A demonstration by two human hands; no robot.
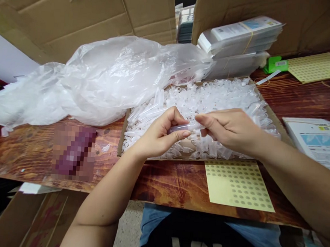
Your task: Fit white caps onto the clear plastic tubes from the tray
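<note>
My left hand [160,132] grips a small clear plastic tube [183,127] between thumb and fingers. My right hand [229,128] pinches the tube's right end with thumb and forefinger. Both hands hover over a shallow cardboard tray [122,137] filled with several clear plastic tubes and caps [212,96]. A yellow sheet of small round stickers [238,185] lies on the wooden table [172,184] just in front of the tray.
A crumpled clear plastic bag [106,78] lies left of the tray. Stacked flat packets [241,38] stand behind it, with cardboard boxes [76,12] at the back. Another sticker sheet [313,66] and a white packet [318,143] sit at right. A blurred patch [74,153] marks the table at left.
</note>
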